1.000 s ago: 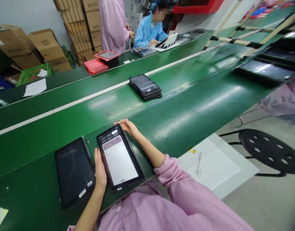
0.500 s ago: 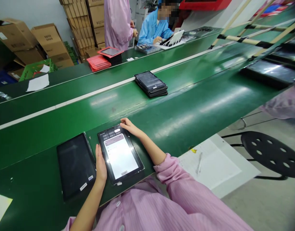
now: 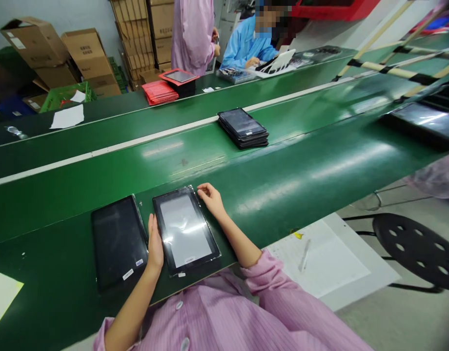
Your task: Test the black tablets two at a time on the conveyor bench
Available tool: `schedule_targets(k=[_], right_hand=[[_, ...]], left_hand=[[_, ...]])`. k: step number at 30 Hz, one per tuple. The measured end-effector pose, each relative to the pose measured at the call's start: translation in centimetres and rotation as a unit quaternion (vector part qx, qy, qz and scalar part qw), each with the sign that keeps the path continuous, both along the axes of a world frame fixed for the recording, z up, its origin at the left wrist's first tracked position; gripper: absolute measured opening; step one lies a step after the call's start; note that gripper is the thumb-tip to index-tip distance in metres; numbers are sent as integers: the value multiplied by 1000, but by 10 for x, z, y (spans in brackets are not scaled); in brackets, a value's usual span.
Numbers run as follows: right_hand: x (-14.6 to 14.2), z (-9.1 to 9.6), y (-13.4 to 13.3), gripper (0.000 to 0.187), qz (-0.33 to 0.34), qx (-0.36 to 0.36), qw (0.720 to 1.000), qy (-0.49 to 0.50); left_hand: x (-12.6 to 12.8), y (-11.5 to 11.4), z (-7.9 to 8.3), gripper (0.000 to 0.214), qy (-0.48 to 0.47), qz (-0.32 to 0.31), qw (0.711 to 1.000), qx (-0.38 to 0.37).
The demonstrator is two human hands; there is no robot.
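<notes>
A tablet (image 3: 184,229) with a lit, mostly blank pale screen lies on the green bench in front of me, clear film showing at its edges. My left hand (image 3: 155,243) rests along its left edge, fingers stretched out and holding nothing. Just off the top right corner is my right hand (image 3: 211,199), its fingers loosely bent and apart, with nothing in them. To the left lies a second tablet (image 3: 118,243) with a dark screen and two small labels near its lower edge.
A stack of tablets (image 3: 242,127) sits on the green belt (image 3: 166,151) ahead. Red sleeves (image 3: 159,92) lie on the far bench, where two people are. At right are a white board (image 3: 330,258), a black stool (image 3: 422,248) and a taped rack (image 3: 393,70).
My right hand has moved off the tablet's top right corner to the right. The screen has gone from a page with a menu to a nearly blank grey-white. The camera view has shifted slightly.
</notes>
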State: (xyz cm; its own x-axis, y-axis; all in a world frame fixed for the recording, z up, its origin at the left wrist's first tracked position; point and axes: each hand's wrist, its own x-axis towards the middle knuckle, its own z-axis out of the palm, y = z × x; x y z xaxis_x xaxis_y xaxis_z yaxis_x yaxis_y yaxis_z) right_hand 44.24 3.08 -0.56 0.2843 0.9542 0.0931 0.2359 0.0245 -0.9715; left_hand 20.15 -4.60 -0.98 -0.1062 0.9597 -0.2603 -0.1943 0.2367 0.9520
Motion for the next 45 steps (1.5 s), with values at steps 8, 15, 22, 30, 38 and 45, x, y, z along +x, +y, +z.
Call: schedule_targets(k=[8, 15, 22, 30, 38, 45], right_hand=[[-9, 0, -34, 23, 5, -40, 998, 47], [-9, 3, -36, 28, -20, -78, 995, 54], [-6, 1, -34, 33, -13, -78, 996, 45], [-2, -4, -33, 36, -8, -81, 995, 50], [3, -3, -31, 31, 31, -82, 995, 57], [2, 0, -31, 31, 37, -82, 993, 76]], left_hand=[[3, -1, 5, 66, -30, 13, 999, -3], [2, -2, 4, 67, -34, 7, 999, 1], [2, -3, 0, 66, -37, 0, 999, 22], [3, -5, 3, 61, -11, 4, 999, 32], [2, -6, 1, 62, 11, 9, 999, 34], [1, -4, 0, 59, -1, 1, 999, 33]])
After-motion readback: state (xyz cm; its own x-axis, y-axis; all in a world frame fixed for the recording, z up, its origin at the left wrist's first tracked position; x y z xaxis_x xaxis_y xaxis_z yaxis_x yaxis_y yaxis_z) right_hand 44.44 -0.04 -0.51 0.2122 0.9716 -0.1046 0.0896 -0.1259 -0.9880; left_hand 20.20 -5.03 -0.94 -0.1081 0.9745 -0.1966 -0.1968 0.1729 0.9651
